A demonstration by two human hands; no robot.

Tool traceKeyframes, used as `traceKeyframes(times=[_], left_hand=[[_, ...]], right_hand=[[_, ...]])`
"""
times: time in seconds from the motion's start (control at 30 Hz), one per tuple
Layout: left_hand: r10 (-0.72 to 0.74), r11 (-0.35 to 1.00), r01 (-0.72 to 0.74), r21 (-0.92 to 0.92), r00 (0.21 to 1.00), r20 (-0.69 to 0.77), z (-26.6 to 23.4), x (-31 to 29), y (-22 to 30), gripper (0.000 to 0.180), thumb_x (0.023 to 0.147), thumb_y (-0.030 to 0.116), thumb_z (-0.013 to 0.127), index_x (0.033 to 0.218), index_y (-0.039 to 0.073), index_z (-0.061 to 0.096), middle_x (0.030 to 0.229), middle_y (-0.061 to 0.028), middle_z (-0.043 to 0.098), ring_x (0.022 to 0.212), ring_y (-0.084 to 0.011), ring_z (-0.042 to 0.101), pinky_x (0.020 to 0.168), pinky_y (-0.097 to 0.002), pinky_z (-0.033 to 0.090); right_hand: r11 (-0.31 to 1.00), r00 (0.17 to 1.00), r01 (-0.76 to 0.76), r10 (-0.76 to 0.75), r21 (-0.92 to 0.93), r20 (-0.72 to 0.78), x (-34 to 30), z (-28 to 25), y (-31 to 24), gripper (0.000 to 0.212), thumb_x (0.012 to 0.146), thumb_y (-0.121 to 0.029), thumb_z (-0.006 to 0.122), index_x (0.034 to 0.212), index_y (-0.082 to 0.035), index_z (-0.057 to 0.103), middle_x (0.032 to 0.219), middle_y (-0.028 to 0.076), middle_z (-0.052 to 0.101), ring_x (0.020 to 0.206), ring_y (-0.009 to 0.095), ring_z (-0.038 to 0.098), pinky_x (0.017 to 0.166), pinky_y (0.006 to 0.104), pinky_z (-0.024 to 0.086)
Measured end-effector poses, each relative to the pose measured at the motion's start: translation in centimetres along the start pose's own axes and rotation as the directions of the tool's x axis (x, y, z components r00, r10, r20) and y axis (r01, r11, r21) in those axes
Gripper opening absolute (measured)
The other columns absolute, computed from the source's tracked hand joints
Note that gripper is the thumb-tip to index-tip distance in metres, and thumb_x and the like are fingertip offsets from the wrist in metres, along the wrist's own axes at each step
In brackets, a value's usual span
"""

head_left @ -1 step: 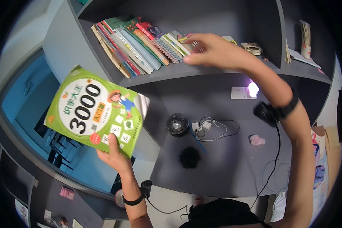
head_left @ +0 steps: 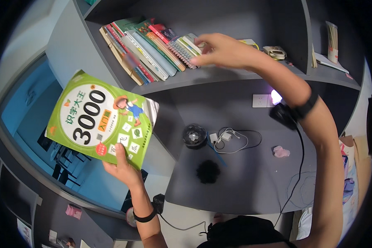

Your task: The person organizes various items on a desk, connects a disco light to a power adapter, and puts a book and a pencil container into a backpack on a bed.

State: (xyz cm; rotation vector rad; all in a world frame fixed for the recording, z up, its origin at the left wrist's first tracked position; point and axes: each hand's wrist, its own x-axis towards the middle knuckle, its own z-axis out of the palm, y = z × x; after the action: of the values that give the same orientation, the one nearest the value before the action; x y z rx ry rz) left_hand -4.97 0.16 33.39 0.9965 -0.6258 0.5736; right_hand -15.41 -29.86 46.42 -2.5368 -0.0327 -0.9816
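A person's left hand (head_left: 122, 165) grips the lower edge of a green children's book (head_left: 101, 118), fingers (head_left: 120, 151) closed on its cover, holding it up in the air well to the left of the grey desk (head_left: 244, 182). The right hand (head_left: 221, 51) stretches to the shelf (head_left: 235, 74) above the desk, fingers spread loosely against the right end of a leaning row of books (head_left: 153, 45), touching them without a clear hold on any one. On the desk lie a dark round gadget (head_left: 194, 135), a white cable (head_left: 231, 138), a black fuzzy ball (head_left: 208, 171) and a small pink lump (head_left: 281, 151).
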Motion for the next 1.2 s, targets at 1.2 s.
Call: traceKeyframes(times=[1.2], left_hand=[[0.486,0.459,-0.658,0.596,0.748,0.452,23.4,12.5,-8.0,0.056,0.071,-0.002,0.060,0.122,-0.006,0.038,0.107,-0.0159,0.055,0.099,-0.0316,0.052,0.076,-0.0409,0.048]], right_hand=[[0.824,0.843,-0.332,0.041,-0.458,-0.537,10.6,3.2,6.5,0.039,0.070,-0.031,0.067,0.090,0.002,0.063,0.105,0.020,0.054,0.091,0.035,0.059,0.076,0.0435,0.049]])
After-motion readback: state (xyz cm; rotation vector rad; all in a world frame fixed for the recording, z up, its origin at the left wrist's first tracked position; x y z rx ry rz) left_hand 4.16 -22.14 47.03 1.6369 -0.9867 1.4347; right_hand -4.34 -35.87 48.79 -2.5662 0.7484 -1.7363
